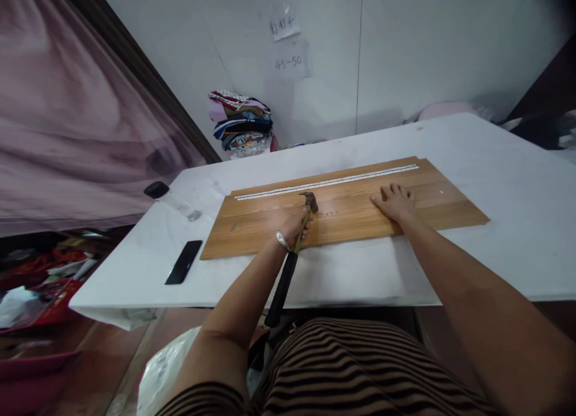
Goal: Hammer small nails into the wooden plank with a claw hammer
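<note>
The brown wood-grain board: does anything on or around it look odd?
No spill shows. Slightly odd: the left hand grips the metal-headed claw hammer close to its head, leaving its black grip unheld. A row of dark specks on the brown wood-grain board is too small to identify.

The left hand (294, 225) hides a short stretch of the hammer (288, 271), and the dark marks (332, 212) on the board (360, 218) are too small to tell as nails or holes. The picture's edges cut off the curtain (76, 104), counter (351, 278) and striped shirt (360, 374); the red container's (54, 308) contents are blurred.
</note>
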Tool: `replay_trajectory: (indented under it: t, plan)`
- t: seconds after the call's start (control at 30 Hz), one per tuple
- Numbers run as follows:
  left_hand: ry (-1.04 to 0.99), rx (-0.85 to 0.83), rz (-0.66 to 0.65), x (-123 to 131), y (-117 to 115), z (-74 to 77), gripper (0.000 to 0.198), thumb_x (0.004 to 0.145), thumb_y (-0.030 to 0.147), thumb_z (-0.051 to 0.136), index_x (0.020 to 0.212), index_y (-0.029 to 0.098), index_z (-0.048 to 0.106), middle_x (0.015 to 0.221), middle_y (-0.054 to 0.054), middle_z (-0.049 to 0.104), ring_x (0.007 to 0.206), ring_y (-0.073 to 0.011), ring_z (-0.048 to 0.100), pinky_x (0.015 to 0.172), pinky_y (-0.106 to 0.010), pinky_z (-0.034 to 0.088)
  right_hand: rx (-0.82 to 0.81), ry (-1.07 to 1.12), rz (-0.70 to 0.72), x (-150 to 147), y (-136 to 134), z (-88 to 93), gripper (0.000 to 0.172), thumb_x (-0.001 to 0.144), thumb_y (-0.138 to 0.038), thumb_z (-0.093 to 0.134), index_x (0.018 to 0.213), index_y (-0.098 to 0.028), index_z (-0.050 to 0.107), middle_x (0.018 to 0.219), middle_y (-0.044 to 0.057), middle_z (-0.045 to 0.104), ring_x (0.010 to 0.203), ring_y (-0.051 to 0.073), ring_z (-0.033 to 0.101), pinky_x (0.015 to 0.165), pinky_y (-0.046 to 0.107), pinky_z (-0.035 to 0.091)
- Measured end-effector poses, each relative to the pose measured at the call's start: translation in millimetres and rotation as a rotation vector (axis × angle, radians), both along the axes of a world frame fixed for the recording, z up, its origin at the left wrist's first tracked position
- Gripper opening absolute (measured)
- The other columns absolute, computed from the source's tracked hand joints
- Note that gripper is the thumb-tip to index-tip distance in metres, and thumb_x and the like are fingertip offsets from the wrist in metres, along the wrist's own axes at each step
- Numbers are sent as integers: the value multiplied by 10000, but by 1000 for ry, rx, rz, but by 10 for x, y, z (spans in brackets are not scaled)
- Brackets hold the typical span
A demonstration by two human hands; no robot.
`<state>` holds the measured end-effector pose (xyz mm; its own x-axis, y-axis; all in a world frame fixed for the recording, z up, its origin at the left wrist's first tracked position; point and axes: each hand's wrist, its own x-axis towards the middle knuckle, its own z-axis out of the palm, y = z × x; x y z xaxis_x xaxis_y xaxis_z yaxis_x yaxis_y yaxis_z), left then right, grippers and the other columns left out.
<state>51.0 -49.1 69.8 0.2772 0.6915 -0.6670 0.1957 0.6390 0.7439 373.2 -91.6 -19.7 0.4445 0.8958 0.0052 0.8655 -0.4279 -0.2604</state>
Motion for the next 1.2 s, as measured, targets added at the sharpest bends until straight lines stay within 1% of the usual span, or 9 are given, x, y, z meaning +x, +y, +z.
replay_trajectory:
  t: [0.1, 0.27, 0.33, 0.43, 0.7, 0.87, 1.03, 1.2]
  plan:
    - [25, -3, 2, 3, -2, 1, 421, 1086, 485, 361, 827, 192, 517, 552, 78, 418, 361, -46, 291, 366, -172, 215, 3, -5, 3, 8, 3, -16, 592, 993, -628, 360, 1312, -206, 627, 1523, 192, 530, 1452, 381, 391, 1159, 605, 289]
    - [-7, -16, -7, -14, 9, -18, 400, 1061, 504, 426, 828, 195, 525, 565, 75, 427, 369, -50, 299, 370, -174, 231, 15, -9, 8, 37, 22, -55, 595, 991, -640, 351, 1298, -215, 631, 1502, 188, 541, 1442, 377, 398, 1146, 602, 301]
    - [-13, -15, -7, -17, 14, -23, 404, 1066, 505, 409, 831, 197, 523, 562, 76, 423, 366, -50, 295, 369, -173, 229, 16, -9, 6, 43, 25, -59, 611, 988, -655, 344, 1306, -219, 630, 1513, 186, 532, 1448, 377, 387, 1146, 603, 300]
    - [5, -7, -3, -12, 15, -33, 413, 1080, 489, 368, 832, 194, 516, 557, 77, 424, 362, -47, 294, 367, -171, 225, 6, -4, 1, 40, 22, -53, 623, 992, -653, 333, 1334, -218, 618, 1544, 184, 509, 1465, 373, 369, 1159, 604, 286]
    - [-32, -8, -3, -30, 30, -44, 379, 1061, 482, 420, 844, 193, 536, 567, 70, 432, 367, -49, 297, 362, -173, 224, 16, -8, 11, 43, 18, -59, 621, 991, -650, 331, 1341, -224, 616, 1535, 189, 525, 1460, 380, 378, 1148, 611, 293]
    - [10, -7, 2, -16, 20, -22, 404, 1081, 464, 361, 832, 190, 524, 559, 73, 417, 364, -47, 291, 362, -172, 220, -5, -22, 0, 21, 7, -26, 612, 995, -636, 329, 1332, -220, 625, 1528, 183, 529, 1458, 368, 389, 1157, 593, 296]
    - [-19, -13, -1, -10, 18, -3, 413, 1073, 505, 386, 836, 197, 523, 562, 72, 424, 369, -48, 290, 360, -162, 216, 5, -14, 13, 16, -6, -13, 604, 995, -632, 331, 1341, -227, 615, 1531, 185, 528, 1457, 373, 384, 1149, 601, 304]
    - [-11, -12, 0, -5, 14, -28, 410, 1072, 502, 401, 835, 192, 525, 562, 73, 425, 367, -43, 293, 365, -162, 229, 2, -10, 4, 32, 11, -34, 604, 991, -631, 340, 1338, -222, 619, 1522, 188, 528, 1449, 378, 385, 1149, 608, 296]
